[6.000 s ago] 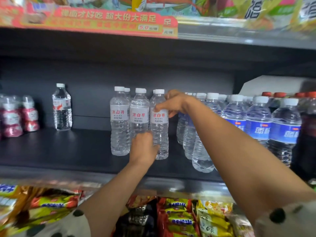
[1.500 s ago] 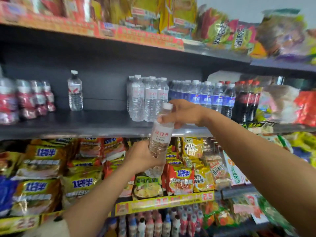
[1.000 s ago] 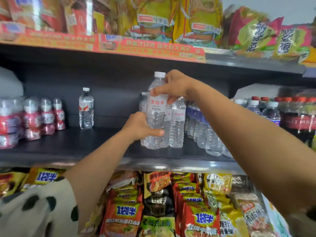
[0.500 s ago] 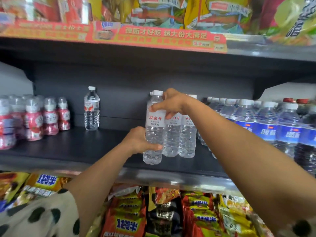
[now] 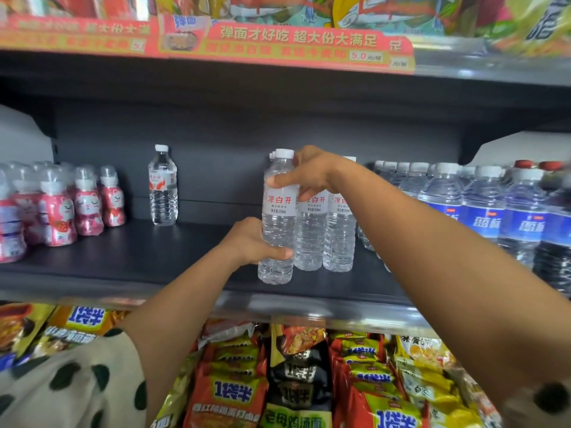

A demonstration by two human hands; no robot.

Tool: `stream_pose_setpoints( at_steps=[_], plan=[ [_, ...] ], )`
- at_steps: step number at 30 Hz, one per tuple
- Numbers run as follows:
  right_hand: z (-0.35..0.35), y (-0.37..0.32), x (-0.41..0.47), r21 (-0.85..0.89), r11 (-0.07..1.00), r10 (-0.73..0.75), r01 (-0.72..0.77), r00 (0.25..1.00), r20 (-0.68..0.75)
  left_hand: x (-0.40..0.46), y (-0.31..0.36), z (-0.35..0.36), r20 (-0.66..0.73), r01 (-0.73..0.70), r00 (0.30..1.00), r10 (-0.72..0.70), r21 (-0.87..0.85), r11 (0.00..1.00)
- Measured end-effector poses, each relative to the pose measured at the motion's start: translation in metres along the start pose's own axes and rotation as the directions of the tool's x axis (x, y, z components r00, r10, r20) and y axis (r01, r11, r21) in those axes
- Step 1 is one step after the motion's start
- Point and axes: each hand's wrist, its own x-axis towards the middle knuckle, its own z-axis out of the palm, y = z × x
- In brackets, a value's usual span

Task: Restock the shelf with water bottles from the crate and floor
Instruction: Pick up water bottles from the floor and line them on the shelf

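Bottle upright on shelf, both hands' fingers curled round; perhaps two identical beside.

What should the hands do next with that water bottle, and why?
Probably let go. The water bottle looks to be standing upright on the shelf, beside two matching bottles. The right hand grips its neck and the left hand its lower body, so it seems placed; releasing frees both for another bottle.
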Motion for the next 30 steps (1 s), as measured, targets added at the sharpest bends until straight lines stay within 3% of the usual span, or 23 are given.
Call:
stream_pose_setpoints(
  at_steps=[7,12,17,22,30],
  plan=[
    [-0.003,-0.004,-0.012,-0.027,0.999,0.023,-0.025,0.997,-0.067,-0.015,0.003,-0.006,-0.019,0.023,1.0,-0.021,0.081,0.996],
    [-0.007,-0.012,-0.042,-0.197,0.976,0.068,-0.098,0.986,-0.153,-0.046,0.018,-0.017,-0.08,0.017,0.997,-0.004,0.175,0.984],
    [0.003,-0.007,-0.102,-0.46,0.873,0.113,-0.159,0.986,-0.126,-0.093,0.022,-0.015,-0.09,-0.035,0.993,0.07,0.343,0.939],
    [0.049,0.017,-0.167,-0.655,0.734,0.169,-0.177,0.983,-0.076,-0.143,0.0,0.019,0.038,-0.103,0.994,0.1,0.596,0.796],
    [0.16,0.111,-0.277,-0.63,0.756,0.263,-0.177,0.964,0.044,-0.215,-0.082,0.129,0.374,-0.226,0.926,-0.047,0.65,0.726]
  ],
)
